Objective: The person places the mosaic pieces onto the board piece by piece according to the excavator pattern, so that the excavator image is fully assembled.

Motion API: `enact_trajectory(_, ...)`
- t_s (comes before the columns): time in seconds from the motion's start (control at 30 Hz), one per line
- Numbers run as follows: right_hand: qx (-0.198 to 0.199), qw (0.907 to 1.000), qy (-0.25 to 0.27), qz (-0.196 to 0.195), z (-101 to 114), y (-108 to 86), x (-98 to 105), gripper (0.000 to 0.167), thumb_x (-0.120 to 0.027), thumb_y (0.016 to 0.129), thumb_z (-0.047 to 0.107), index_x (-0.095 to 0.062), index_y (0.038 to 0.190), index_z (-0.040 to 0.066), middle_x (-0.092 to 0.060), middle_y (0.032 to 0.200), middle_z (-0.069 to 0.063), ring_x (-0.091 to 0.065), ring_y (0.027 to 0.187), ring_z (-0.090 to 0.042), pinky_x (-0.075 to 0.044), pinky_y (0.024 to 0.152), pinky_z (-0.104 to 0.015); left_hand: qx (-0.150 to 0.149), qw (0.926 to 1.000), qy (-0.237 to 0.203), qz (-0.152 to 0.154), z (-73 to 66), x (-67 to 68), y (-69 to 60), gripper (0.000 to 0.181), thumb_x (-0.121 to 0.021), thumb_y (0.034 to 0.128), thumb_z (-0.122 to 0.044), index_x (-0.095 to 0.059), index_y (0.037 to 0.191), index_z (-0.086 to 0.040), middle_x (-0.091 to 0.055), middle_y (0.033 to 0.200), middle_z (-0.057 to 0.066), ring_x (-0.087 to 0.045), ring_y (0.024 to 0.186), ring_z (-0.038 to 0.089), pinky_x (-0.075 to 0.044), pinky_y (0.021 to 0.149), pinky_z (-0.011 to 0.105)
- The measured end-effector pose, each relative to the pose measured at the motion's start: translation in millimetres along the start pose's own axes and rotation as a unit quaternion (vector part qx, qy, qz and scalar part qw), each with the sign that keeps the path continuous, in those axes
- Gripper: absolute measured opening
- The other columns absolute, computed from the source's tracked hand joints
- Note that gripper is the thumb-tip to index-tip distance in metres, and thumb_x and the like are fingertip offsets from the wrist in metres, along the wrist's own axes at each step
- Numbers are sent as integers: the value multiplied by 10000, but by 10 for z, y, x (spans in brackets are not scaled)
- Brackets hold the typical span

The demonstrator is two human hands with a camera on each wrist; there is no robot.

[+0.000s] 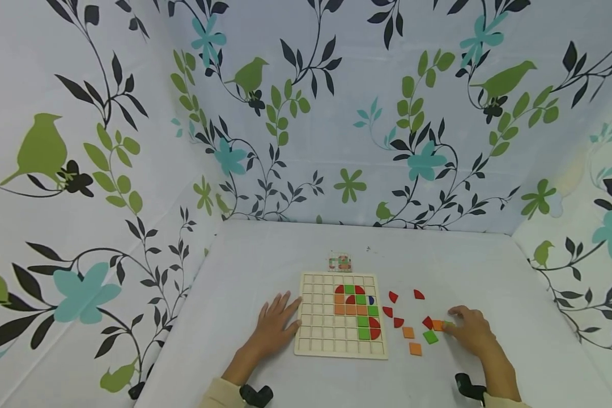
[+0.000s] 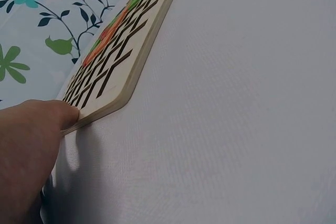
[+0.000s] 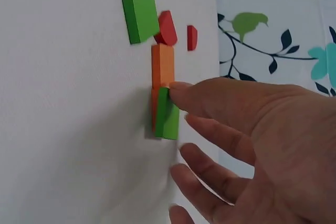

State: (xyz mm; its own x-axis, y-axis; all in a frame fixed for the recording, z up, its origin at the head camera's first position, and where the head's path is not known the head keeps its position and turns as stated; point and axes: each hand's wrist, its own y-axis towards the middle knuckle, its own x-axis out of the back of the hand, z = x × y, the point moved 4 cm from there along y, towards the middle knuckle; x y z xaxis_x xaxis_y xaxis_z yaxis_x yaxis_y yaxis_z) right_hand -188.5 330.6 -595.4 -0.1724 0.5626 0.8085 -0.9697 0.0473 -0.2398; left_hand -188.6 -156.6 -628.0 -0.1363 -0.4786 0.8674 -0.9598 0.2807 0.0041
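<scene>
My left hand (image 1: pixel 275 326) lies beside the left edge of a wooden grid board (image 1: pixel 315 328), fingers spread, thumb touching the rim. The left wrist view shows that thumb (image 2: pixel 58 111) at the board's corner. Coloured pieces fill some cells on the board's right side. To the right of the board, my right hand (image 1: pixel 471 331) is over the loose pieces. Its thumb (image 3: pixel 191 95) touches the top end of a green block (image 3: pixel 169 116), which overlaps an orange block (image 3: pixel 164 64). The other fingers are relaxed and apart from it.
Several red quarter-round pieces (image 1: pixel 419 294) and orange squares (image 1: pixel 415 349) lie loose right of the board, with another green square (image 1: pixel 430 337) among them. A small pattern card (image 1: pixel 340 262) is behind the board. Patterned cloth (image 1: pixel 285 113) surrounds the white table (image 1: pixel 265 249).
</scene>
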Motion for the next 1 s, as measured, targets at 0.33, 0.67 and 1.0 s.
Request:
enact_trajectory(0.33, 174, 9981, 233, 547, -127, -84, 86, 396, -722, 960, 133, -641, 1265, -106, -619, 1281, -349, -549, 1231, -551, -462, 1032, -691, 45, 10000, 28, 47, -14, -19, -17, 574, -550, 1079, -385, -452, 1618, -215, -309, 1722, 151, -217, 1609, 416, -143, 1245, 711)
enact_trajectory(0.67, 128, 9985, 503, 157, -142, -63, -64, 412, -737, 967, 171, -607, 1246, -103, -632, 1124, -212, -630, 1042, -341, -568, 895, -519, 43, 10000, 54, 8, -12, -10, -15, 571, -551, 1078, -382, -454, 1616, -215, -318, 1718, 149, -225, 1607, 412, -149, 1244, 710)
enact_trajectory(1.0, 114, 9991, 256, -315, -63, -26, -176, 503, -737, 996, 293, -588, 1271, -101, -599, 1142, -263, -588, 1028, -361, -544, 954, -582, -7, 10000, 28, -9, -8, -9, 7, 570, -557, 1076, -376, -458, 1614, -213, -323, 1716, 153, -225, 1607, 412, -151, 1242, 713)
